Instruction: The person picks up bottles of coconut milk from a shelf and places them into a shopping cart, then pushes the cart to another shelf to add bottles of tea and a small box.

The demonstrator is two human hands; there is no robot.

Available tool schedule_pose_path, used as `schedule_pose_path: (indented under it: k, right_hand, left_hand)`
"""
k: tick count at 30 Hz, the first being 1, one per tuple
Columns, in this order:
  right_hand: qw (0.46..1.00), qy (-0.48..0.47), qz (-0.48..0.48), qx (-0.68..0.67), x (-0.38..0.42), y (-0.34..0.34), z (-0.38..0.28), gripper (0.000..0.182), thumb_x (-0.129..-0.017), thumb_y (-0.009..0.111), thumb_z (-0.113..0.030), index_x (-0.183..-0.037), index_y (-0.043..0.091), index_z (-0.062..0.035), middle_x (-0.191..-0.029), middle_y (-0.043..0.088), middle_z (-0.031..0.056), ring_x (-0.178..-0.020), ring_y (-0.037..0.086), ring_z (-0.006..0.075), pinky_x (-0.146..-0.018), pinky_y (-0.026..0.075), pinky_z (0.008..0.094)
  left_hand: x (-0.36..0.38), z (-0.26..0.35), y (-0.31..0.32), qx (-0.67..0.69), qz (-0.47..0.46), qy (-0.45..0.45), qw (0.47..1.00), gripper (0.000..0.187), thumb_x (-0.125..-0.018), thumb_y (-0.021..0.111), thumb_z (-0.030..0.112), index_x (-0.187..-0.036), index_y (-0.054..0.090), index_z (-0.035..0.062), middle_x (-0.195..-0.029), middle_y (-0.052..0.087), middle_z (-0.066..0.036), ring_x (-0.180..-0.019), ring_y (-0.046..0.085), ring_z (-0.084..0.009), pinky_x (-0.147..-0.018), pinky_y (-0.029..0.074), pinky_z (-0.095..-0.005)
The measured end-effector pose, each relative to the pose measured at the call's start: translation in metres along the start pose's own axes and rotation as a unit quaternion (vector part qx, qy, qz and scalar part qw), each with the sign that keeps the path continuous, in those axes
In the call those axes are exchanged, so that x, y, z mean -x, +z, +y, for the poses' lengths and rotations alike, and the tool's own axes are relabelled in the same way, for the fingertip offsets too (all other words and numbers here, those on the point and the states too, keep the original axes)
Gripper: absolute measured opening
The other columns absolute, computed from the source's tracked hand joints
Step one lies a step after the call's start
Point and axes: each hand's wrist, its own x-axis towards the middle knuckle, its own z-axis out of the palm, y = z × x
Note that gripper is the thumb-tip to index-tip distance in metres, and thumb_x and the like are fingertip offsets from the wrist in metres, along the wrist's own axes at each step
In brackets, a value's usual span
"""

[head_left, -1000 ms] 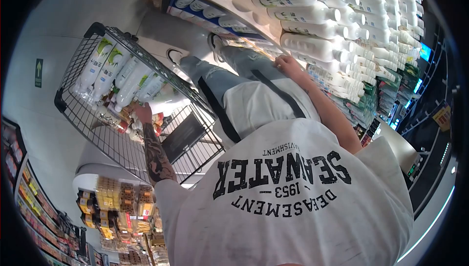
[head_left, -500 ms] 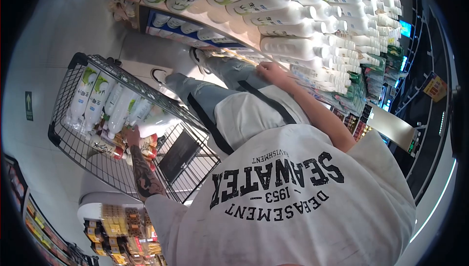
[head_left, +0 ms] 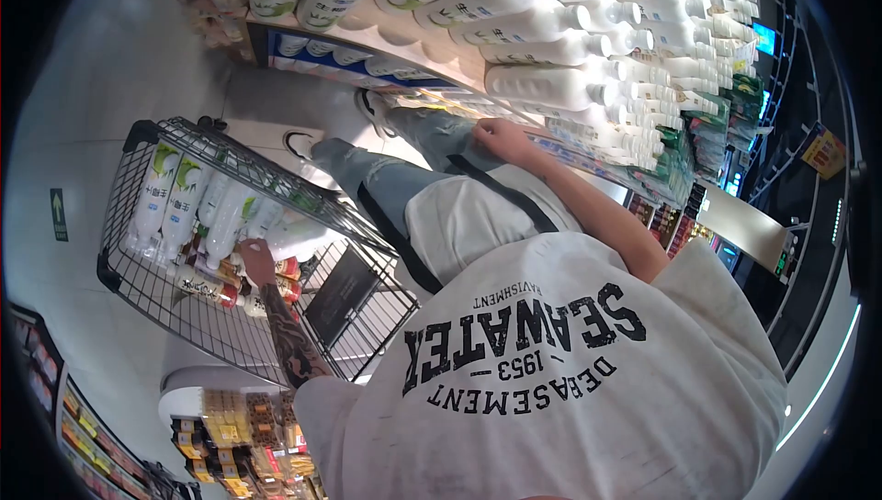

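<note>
My left hand (head_left: 257, 259), on a tattooed forearm, is down inside the black wire shopping cart (head_left: 124, 275). Its fingers are closed on the end of a white bottle (head_left: 296, 235) that lies across the load. Several white bottles with green labels (head_left: 156, 197) lie side by side in the cart, with smaller red-capped bottles (head_left: 207, 287) under them. My right hand (head_left: 501, 137) is curled at the front edge of the shelf (head_left: 386, 41), just below a row of large white bottles (head_left: 542, 85). Nothing shows inside it.
Shelves packed with white bottles fill the top and right. My jeans-clad legs (head_left: 386, 174) and white printed T-shirt fill the middle. A display of yellow packets (head_left: 230, 417) stands at the lower left. Grey floor lies to the left of the cart.
The view has shifted, so the cart sits lower and nearer. My left hand has sunk deeper among the bottles in the cart. My right hand stays at the shelf edge.
</note>
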Motion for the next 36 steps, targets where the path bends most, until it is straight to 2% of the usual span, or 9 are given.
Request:
schedule_pose_path:
  k: [5,11,13,17,24,27,28,32,36]
  right_hand:
    - [0.999,-0.025,-0.02,-0.023,-0.013,-0.003,-0.002,0.041,-0.098,0.054,-0.039,-0.095,0.076,-0.0048,-0.094,0.077,0.0162,-0.091,0.072,0.0336,-0.088,0.054,0.0425]
    - [0.995,-0.072,-0.033,-0.061,-0.041,0.01,-0.007,0.041,-0.098,0.054,-0.037,-0.095,0.075,-0.0022,-0.091,0.078,0.0136,-0.087,0.074,0.0289,-0.085,0.055,0.0409]
    - [0.992,-0.09,-0.047,-0.075,-0.047,0.013,-0.016,0.04,-0.098,0.054,-0.036,-0.096,0.075,-0.0021,-0.09,0.077,0.013,-0.084,0.074,0.0267,-0.083,0.056,0.0401]
    - [0.98,-0.147,-0.077,-0.112,-0.06,0.021,-0.042,0.038,-0.099,0.054,-0.035,-0.099,0.072,-0.0018,-0.087,0.076,0.0126,-0.08,0.075,0.0235,-0.079,0.056,0.0389]
    - [0.947,-0.252,-0.136,-0.145,-0.056,0.013,-0.106,0.043,-0.1,0.054,-0.041,-0.101,0.073,-0.0029,-0.089,0.077,0.0122,-0.083,0.076,0.0245,-0.079,0.057,0.0396]
    - [0.947,-0.24,-0.149,-0.15,-0.03,-0.008,-0.14,0.045,-0.1,0.054,-0.043,-0.101,0.074,-0.0027,-0.088,0.076,0.0123,-0.083,0.076,0.0259,-0.079,0.056,0.0421]
    - [0.945,-0.244,-0.184,-0.113,-0.032,-0.013,-0.147,0.049,-0.102,0.053,-0.047,-0.108,0.074,-0.0042,-0.093,0.077,0.012,-0.081,0.076,0.0246,-0.078,0.058,0.0399]
    - [0.908,-0.222,-0.279,-0.222,-0.032,-0.003,-0.148,0.061,-0.104,0.048,-0.059,-0.131,0.069,-0.0084,-0.11,0.074,0.0097,-0.086,0.074,0.02,-0.077,0.062,0.0334]
    - [0.878,-0.164,-0.368,-0.26,-0.027,-0.013,-0.139,0.065,-0.105,0.05,-0.061,-0.145,0.057,-0.0104,-0.119,0.068,0.0086,-0.093,0.071,0.0161,-0.079,0.062,0.032]
  left_hand:
    - [0.052,0.07,-0.055,-0.007,-0.005,-0.025,1.0,0.036,-0.099,0.062,0.046,-0.112,0.061,0.0131,-0.1,0.074,-0.02,-0.095,0.07,-0.0447,-0.078,0.052,-0.055]
    - [0.138,0.171,-0.085,-0.07,0.031,-0.022,0.997,0.038,-0.092,0.07,0.051,-0.106,0.061,0.0169,-0.089,0.074,-0.015,-0.08,0.071,-0.0431,-0.069,0.052,-0.0542]
    - [0.169,0.187,-0.074,-0.04,0.129,0.043,0.99,0.035,-0.091,0.073,0.049,-0.103,0.06,0.018,-0.079,0.072,-0.014,-0.07,0.069,-0.0416,-0.062,0.05,-0.0537]
    - [0.215,0.218,-0.11,-0.024,0.26,-0.021,0.965,0.029,-0.087,0.08,0.035,-0.097,0.061,0.0146,-0.071,0.067,-0.01,-0.063,0.068,-0.0374,-0.058,0.051,-0.0489]
    - [0.253,0.289,-0.218,-0.007,0.298,0.133,0.945,0.03,-0.073,0.09,0.024,-0.086,0.067,0.0094,-0.068,0.064,-0.007,-0.054,0.062,-0.0256,-0.054,0.05,-0.0372]
    - [0.268,0.332,-0.25,-0.024,0.315,0.209,0.925,0.03,-0.074,0.089,0.015,-0.092,0.067,0.0067,-0.077,0.07,-0.008,-0.059,0.063,-0.02,-0.056,0.05,-0.0327]
    - [0.267,0.349,-0.258,-0.023,0.331,0.272,0.903,0.029,-0.072,0.089,0.013,-0.091,0.068,0.0064,-0.078,0.07,-0.008,-0.06,0.063,-0.0219,-0.057,0.051,-0.0337]
    - [0.271,0.397,-0.277,-0.06,0.322,0.319,0.889,0.028,-0.075,0.086,0.01,-0.094,0.067,0.0041,-0.079,0.068,-0.009,-0.064,0.062,-0.0225,-0.062,0.051,-0.0341]
    - [0.253,0.452,-0.251,0.163,0.267,0.182,0.932,0.029,-0.085,0.083,0.014,-0.101,0.062,0.0002,-0.085,0.064,-0.008,-0.073,0.057,-0.0151,-0.069,0.048,-0.0295]
